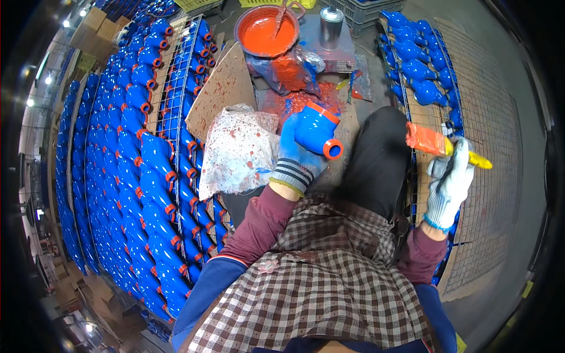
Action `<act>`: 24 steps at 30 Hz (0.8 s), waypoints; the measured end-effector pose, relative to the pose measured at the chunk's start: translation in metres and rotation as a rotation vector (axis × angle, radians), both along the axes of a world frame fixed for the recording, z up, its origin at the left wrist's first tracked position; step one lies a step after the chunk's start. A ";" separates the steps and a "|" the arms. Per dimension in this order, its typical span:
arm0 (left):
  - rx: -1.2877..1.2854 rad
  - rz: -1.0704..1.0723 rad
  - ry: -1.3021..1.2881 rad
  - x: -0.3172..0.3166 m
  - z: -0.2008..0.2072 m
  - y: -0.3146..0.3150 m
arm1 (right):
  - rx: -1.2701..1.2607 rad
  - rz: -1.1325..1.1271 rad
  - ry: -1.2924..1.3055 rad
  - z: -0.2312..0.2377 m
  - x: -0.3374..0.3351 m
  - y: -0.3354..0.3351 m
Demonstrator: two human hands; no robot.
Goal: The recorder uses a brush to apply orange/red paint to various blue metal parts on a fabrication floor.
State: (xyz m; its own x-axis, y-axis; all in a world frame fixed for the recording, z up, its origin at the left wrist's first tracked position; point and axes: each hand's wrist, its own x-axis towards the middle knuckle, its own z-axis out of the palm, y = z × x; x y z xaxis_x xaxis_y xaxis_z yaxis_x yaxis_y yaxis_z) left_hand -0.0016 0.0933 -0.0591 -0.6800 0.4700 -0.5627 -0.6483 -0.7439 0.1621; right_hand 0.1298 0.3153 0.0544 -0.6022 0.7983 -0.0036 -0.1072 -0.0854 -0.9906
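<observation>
My left hand (294, 156), in a blue and grey glove with a striped cuff, grips a glossy blue pipe fitting (315, 126) above my lap. Orange-red paint rings the fitting's upper opening and its side opening. Off to the right, my right hand (450, 182) wears a white glove and is closed around the yellow handle of a paintbrush (428, 140). The bristles are coated in orange-red paint and point left, apart from the fitting. A pan of orange-red paint (268, 36) stands ahead, with a stick or brush leaning in it.
Racks of blue fittings (132, 147) with orange-red rims fill the left side. More blue fittings (415, 62) lie on a rack at the right, beside a wire mesh panel (485, 147). A spray can (331, 28), a paint-flecked board (222, 88) and a spotted cloth (238, 150) are ahead.
</observation>
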 end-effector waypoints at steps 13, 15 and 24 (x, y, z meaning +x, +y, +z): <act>-0.090 0.069 0.486 -0.003 0.086 -0.089 | -0.193 0.156 0.036 -0.025 0.003 -0.011; -0.417 0.183 0.693 -0.018 0.130 -0.118 | -0.234 0.081 0.069 -0.040 0.001 -0.001; -1.522 0.069 0.851 -0.124 0.121 -0.296 | -0.259 0.032 0.058 -0.042 -0.025 -0.018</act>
State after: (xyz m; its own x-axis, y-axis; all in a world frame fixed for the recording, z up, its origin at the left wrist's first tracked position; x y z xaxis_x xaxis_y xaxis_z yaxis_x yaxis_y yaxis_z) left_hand -0.1261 -0.2023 0.0616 -0.9893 -0.1336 0.0579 0.0056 0.3622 0.9321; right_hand 0.1051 0.2972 0.0120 -0.6327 0.7554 -0.1705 -0.1558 -0.3399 -0.9275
